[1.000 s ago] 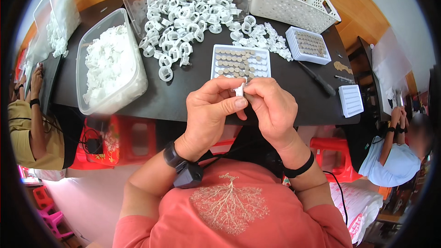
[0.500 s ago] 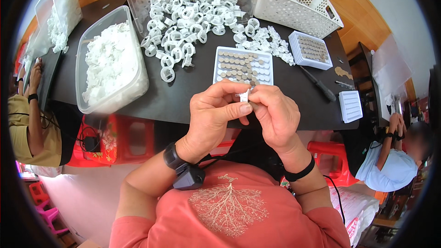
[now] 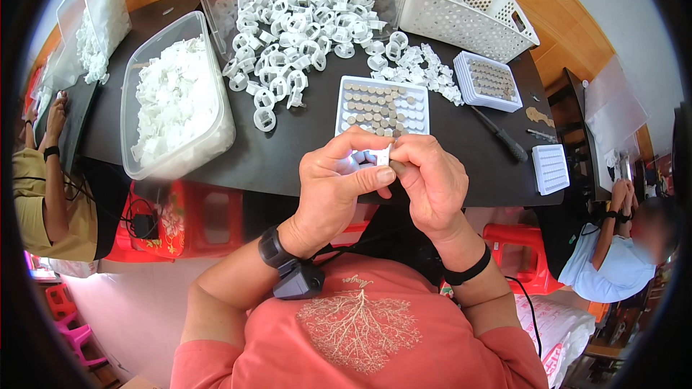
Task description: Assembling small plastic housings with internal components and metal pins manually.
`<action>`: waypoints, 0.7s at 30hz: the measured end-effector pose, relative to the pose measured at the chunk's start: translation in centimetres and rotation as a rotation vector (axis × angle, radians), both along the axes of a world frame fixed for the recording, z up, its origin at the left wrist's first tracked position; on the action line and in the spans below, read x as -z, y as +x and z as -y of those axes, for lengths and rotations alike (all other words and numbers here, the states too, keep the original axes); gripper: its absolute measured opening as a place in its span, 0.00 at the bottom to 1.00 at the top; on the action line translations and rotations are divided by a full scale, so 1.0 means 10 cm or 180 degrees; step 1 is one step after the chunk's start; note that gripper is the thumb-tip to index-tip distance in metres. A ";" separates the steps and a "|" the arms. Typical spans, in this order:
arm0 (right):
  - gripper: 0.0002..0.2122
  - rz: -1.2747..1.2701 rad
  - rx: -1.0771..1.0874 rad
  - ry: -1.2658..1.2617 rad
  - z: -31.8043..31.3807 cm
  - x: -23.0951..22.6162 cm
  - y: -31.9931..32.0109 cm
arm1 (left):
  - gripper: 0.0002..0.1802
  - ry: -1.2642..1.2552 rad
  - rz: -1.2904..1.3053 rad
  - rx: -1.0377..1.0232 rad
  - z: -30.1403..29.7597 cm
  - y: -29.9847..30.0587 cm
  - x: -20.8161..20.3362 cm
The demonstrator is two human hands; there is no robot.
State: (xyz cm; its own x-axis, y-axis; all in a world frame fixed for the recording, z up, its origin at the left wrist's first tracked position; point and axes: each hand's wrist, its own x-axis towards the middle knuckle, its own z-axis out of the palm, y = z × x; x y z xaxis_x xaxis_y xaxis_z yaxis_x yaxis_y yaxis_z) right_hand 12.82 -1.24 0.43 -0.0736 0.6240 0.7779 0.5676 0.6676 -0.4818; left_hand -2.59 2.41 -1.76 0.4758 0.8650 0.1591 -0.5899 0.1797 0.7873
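Close to the table's front edge, both hands meet around a small white plastic light part (image 3: 383,158). My left hand (image 3: 324,184) pinches it between thumb and fingers, and a bluish-white glow lights the inside of those fingers. My right hand (image 3: 438,181) is closed at the part's right side, its thumb and fingertips pressed against it; whether they also hold a smaller piece is hidden. Just beyond the fingers lies a white tray (image 3: 418,124) with rows of round, coin-like button cells (image 3: 369,106). Its near edge is partly covered by my hands.
Left stands a clear tub (image 3: 226,133) of small white pieces. White ring-shaped holders (image 3: 303,23) are heaped at the back, beside loose white parts (image 3: 425,70) and a perforated basket (image 3: 461,25). Stacked trays (image 3: 515,103), a black-handled tool (image 3: 504,137) and another tray (image 3: 551,168) lie right. People sit at both sides.
A bluish-white light now shines from the part between my fingers; it was unlit before. The hands have barely shifted and keep their grip.
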 end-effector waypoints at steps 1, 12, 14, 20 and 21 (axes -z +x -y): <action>0.10 -0.0007 -0.0002 -0.0010 0.00 0.00 0.00 | 0.15 0.0005 0.0000 0.0001 0.00 0.00 0.00; 0.10 0.0054 0.0089 0.0050 0.03 0.01 0.04 | 0.16 -0.0042 0.0128 0.0049 -0.01 0.02 0.02; 0.11 0.0153 0.0152 0.0089 0.05 0.00 -0.01 | 0.15 -0.0193 0.0198 0.0058 -0.03 0.00 0.04; 0.10 0.0105 0.0238 0.0142 0.09 0.02 -0.02 | 0.13 -0.0297 0.0274 0.0121 -0.02 0.00 0.00; 0.09 0.0136 0.0192 0.0047 0.10 0.00 -0.01 | 0.14 -0.0343 0.0218 0.0101 -0.01 -0.01 -0.01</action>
State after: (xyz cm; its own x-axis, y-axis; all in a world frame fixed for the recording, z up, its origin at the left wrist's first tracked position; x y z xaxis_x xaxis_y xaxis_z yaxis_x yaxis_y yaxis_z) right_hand 12.75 -2.23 0.38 -0.0697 0.6169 0.7840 0.6268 0.6385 -0.4467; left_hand -2.66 2.54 -1.70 0.4943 0.8636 0.0990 -0.6343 0.2804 0.7205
